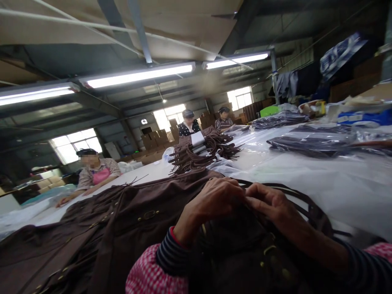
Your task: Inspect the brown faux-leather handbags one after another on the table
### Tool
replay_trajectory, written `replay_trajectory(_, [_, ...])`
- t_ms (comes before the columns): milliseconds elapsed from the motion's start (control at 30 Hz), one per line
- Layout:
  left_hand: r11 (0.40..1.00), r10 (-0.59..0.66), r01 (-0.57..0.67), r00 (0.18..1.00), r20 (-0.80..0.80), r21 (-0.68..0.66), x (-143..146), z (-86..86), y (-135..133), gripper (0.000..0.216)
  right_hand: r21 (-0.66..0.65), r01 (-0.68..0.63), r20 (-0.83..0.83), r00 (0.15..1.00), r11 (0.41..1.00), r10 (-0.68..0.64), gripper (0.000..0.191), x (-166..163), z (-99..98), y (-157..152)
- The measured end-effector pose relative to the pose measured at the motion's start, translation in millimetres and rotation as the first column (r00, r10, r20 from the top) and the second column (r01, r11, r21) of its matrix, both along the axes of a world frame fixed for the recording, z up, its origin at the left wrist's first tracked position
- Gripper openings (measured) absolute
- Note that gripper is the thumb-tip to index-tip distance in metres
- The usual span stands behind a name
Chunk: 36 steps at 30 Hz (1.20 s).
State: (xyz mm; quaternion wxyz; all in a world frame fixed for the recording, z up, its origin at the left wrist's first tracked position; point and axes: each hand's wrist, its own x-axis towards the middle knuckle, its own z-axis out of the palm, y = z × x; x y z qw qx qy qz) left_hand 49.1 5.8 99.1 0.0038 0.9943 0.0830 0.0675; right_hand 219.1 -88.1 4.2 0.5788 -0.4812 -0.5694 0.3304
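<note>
My left hand (214, 202) and my right hand (272, 206) meet fingertip to fingertip over a dark brown fabric bag (239, 249) in front of me. Both hands have their fingers curled and pinched together on something small at the top of the bag; I cannot make out what it is. Thin brown straps (306, 204) loop out from under my right hand. A pile of brown bags with brass buckles (116, 220) spreads to the left of my hands on the white table (352, 179).
A heap of brown straps (202, 153) lies further up the table. Dark folded goods in clear plastic (309, 143) sit at the right. One person sits at the left (94, 171); two others stand at the far end (190, 124). Cardboard boxes stand behind.
</note>
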Motion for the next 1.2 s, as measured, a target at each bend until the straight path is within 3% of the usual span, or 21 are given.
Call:
replay_trajectory(233, [0.992,0.078,-0.080,0.997,0.027,0.100,2.5,-8.9,10.2,0.029,0.047,0.014,0.058,0.998,0.999,-0.017,0.011,2.9,-24.8,7.5])
replay_trajectory(500, [0.959,0.089,-0.033,0.978,-0.188,0.281,12.8,-3.5,-12.7,0.038,0.085,-0.003,-0.073,0.997,0.996,0.009,0.014,4.9,-37.5,18.2])
replay_trajectory(633, [0.962,0.075,0.003,0.959,-0.275,0.274,23.2,-1.1,-16.9,0.031,0.147,-0.024,-0.076,0.996,0.989,0.036,0.012,4.0,-41.8,20.3])
replay_trajectory(800, [0.963,0.054,0.036,0.946,-0.321,0.267,19.3,26.0,-26.1,0.003,0.149,0.021,0.037,0.999,0.989,-0.027,0.012,1.3,-40.0,17.5])
replay_trajectory(933, [0.976,0.109,-0.053,0.959,-0.260,0.212,-9.0,45.2,-41.3,0.032,0.120,0.034,0.144,0.988,0.992,-0.052,0.023,0.6,-38.0,15.5])
replay_trajectory(1033, [0.959,0.136,-0.092,0.979,-0.151,0.267,-39.5,26.8,-50.8,0.038,0.128,0.029,0.146,0.988,0.991,-0.048,0.027,0.7,-38.2,16.2])
replay_trajectory(1200, [0.909,0.176,-0.218,0.973,0.147,0.356,-78.3,-37.0,-61.6,0.018,0.116,0.013,0.154,0.988,0.993,-0.031,0.032,0.8,-42.4,18.1])
